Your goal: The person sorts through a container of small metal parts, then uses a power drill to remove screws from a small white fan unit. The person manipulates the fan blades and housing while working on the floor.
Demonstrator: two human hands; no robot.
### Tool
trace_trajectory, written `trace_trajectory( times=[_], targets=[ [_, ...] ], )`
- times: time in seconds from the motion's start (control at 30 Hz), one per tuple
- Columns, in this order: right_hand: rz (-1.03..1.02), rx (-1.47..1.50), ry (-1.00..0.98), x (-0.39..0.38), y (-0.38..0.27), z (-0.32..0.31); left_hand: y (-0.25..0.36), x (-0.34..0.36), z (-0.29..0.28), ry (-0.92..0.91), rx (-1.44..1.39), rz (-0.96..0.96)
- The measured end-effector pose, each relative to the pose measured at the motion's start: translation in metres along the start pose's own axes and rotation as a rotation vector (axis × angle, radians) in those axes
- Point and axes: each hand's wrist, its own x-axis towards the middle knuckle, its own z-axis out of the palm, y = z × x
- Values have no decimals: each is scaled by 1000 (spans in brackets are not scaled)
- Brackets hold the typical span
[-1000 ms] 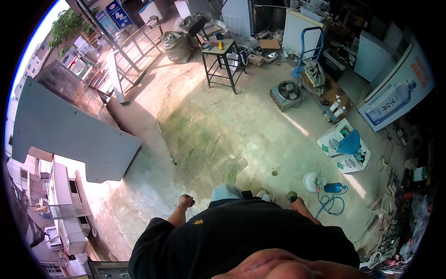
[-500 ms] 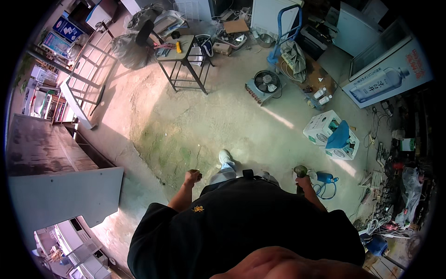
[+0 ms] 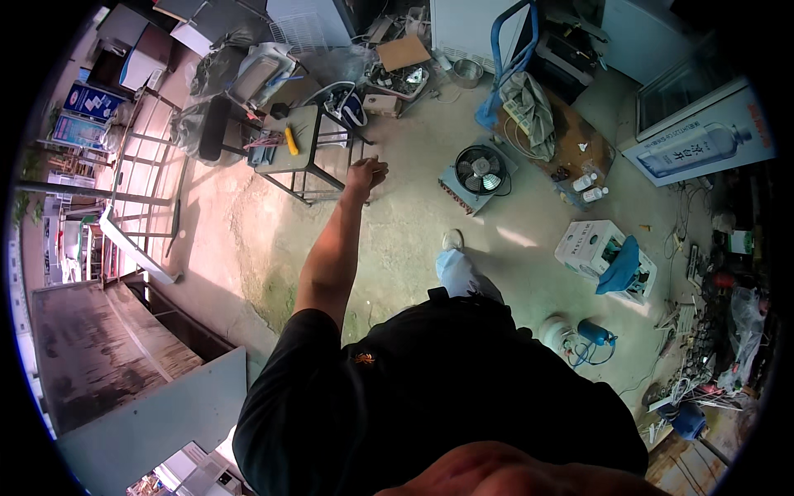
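Note:
My left arm reaches far forward. My left hand (image 3: 366, 175) is in the air close to the right side of a small stool-like table (image 3: 304, 132) with dark metal legs. Its fingers are curled in loosely, and nothing shows in them. On the table top lie a yellow-handled tool (image 3: 291, 140) and some red and blue items (image 3: 263, 149) too small to make out. My right hand is out of sight behind my body.
Ahead on the floor is a fan unit with coil fins (image 3: 475, 178). A blue hand truck (image 3: 504, 62), white cartons (image 3: 589, 246), a blue cylinder with hose (image 3: 594, 332) and a grey panel (image 3: 165, 413) surround me. Piled scrap (image 3: 405, 78) lines the back.
I have stepped forward, and the other foot is now in front. My left hand has swung out towards the table. My right hand, with a dark green drill-like tool, has gone out of view.

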Motion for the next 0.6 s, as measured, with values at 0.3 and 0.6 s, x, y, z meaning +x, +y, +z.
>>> trace_trajectory(
  times=[0.3,0.6],
  targets=[
    [179,425,313,159,-77,-170,77,116,-18,-19,280,16],
    [232,1048,543,103,-216,-172,-88,-9,-177,-740,861,-603]
  ],
)
